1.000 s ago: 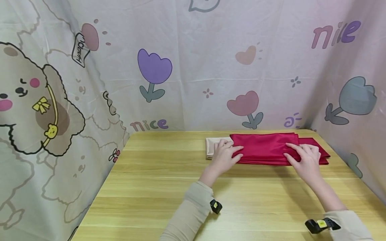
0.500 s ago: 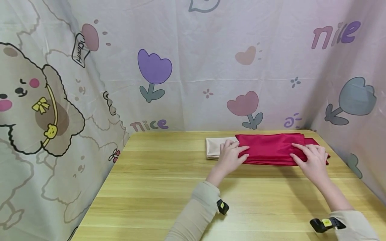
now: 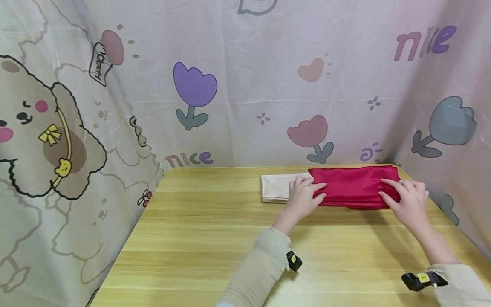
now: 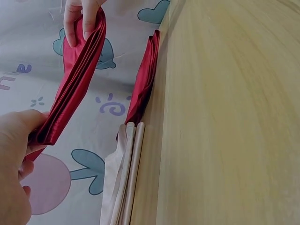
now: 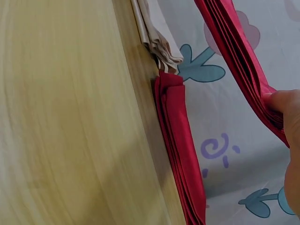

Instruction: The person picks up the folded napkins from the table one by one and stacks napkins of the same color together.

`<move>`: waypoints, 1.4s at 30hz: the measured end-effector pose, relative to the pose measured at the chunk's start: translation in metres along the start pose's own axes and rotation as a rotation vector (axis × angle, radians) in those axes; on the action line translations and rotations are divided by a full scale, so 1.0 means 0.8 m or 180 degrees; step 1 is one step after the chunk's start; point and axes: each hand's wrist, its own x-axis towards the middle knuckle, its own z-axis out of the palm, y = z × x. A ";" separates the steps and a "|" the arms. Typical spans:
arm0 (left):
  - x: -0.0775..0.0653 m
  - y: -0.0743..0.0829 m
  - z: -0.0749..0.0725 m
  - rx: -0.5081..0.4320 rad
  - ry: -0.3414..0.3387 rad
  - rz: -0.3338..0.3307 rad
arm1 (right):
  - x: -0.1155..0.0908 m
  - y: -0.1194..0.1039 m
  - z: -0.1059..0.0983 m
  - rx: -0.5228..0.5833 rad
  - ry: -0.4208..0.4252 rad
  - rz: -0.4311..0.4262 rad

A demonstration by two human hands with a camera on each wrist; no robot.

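A folded, shiny red cloth (image 3: 353, 185) spans between both hands, raised above the table's far right part. My left hand (image 3: 302, 198) pinches its left end, thumb and fingers on either side. The right hand (image 3: 409, 202) grips the opposite end the same way. In the left wrist view its stacked layers show along the lower edge of the held cloth (image 4: 77, 84). Beneath it a second folded red cloth (image 5: 180, 140) lies on the table, mostly hidden in the head view. A folded beige cloth (image 3: 281, 187) lies at its left, end close to that lower red cloth.
The wooden table (image 3: 215, 247) stretches from the back wall toward the front. Printed fabric curtains (image 3: 245, 85) enclose it at the back and both sides. Each wrist wears a strapped black camera, such as the left one (image 3: 294, 261).
Both hands have moved to the right with the red cloth, lifting it slightly. More of the beige cloth shows, and the lower red cloth is now nearly covered in the head view.
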 end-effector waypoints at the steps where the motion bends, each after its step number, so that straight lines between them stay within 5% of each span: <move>1: 0.002 0.001 0.001 0.0004 0.0003 -0.0006 | 0.001 0.002 -0.001 -0.0004 -0.0005 -0.0002; 18: 0.032 0.023 0.017 0.0116 -0.0213 -0.0020 | 0.013 0.023 -0.022 -0.0269 -0.0328 0.0350; 42: 0.067 0.056 0.049 0.0232 -0.0457 -0.0285 | 0.031 0.054 -0.036 -0.0695 -0.0682 0.0420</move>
